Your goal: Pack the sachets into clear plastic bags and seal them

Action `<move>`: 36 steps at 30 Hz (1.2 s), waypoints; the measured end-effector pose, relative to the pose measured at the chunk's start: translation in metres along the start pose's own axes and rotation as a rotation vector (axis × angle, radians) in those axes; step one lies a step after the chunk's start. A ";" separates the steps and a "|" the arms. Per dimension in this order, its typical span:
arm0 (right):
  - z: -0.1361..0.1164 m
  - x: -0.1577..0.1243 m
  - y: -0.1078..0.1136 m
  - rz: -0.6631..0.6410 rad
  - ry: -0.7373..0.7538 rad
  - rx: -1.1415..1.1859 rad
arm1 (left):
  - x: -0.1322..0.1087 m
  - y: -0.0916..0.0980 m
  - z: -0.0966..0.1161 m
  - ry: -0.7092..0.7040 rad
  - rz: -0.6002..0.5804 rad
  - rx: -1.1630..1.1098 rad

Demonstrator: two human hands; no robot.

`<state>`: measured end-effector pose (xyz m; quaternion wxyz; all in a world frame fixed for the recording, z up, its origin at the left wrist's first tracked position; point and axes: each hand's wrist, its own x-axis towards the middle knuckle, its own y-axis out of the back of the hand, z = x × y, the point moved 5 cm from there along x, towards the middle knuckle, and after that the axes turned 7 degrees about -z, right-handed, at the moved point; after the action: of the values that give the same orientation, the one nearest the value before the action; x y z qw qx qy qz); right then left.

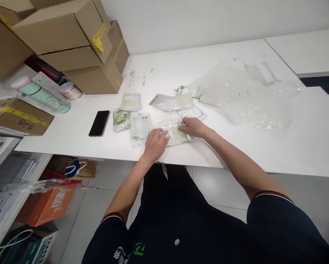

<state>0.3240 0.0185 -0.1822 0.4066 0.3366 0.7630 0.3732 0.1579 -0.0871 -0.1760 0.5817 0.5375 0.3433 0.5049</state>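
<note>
Head view: right fingers [184, 127] tight on crinkly plastic packet [180, 138], left fingers [156, 134] loosely spread against it.

Desk [296, 154]: widest open stretch at lower right of the frame, beyond the right forearm [233, 156]; second open stretch at upper centre, between the boxes and the plastic sheet.
Cardboard boxes [57, 36]: stacked, upper left; tall barrier.
Green bottle [44, 97] and tub [70, 91]: left, beside the boxes; close off that corner.
Phone [99, 123]: left of centre, flat; narrow gap to the packets [141, 124] at its right, bare strip below.
Packets: centre, overlapping; left hand [155, 144] and right hand [194, 128] occupy their near side.
Plastic sheet [252, 95]: upper right, loose, broad obstruction.
Wall [197, 22]: top, rear limit.
</note>
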 end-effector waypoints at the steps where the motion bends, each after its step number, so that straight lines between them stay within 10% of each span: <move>1: -0.004 -0.006 0.001 0.073 -0.017 -0.079 | -0.005 -0.001 0.005 -0.110 -0.058 -0.021; 5: -0.019 -0.038 0.001 0.367 0.207 -0.298 | -0.012 -0.003 0.008 -0.242 -0.254 0.018; 10: 0.009 -0.064 -0.028 0.114 0.520 -0.035 | -0.002 -0.007 0.013 -0.248 -0.333 0.188; 17: 0.042 -0.124 -0.040 0.172 0.552 0.339 | -0.045 0.015 0.028 -0.378 -0.347 -0.107; 23: 0.050 -0.139 -0.046 0.093 0.328 0.641 | -0.057 0.030 0.008 -0.185 -0.429 -0.513; 27: 0.051 -0.103 -0.037 0.296 0.130 0.716 | -0.022 0.025 -0.015 0.122 -0.290 -0.668; 31: 0.044 -0.064 -0.026 0.408 -0.034 0.591 | 0.012 0.020 -0.026 0.271 -0.073 -0.651; 36: 0.030 -0.036 -0.018 0.287 -0.203 0.187 | 0.031 0.007 -0.024 0.286 -0.125 -0.362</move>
<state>0.3625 -0.0109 -0.1955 0.3909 0.5140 0.6937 0.3188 0.1416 -0.0512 -0.1690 0.6442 0.3252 0.3583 0.5923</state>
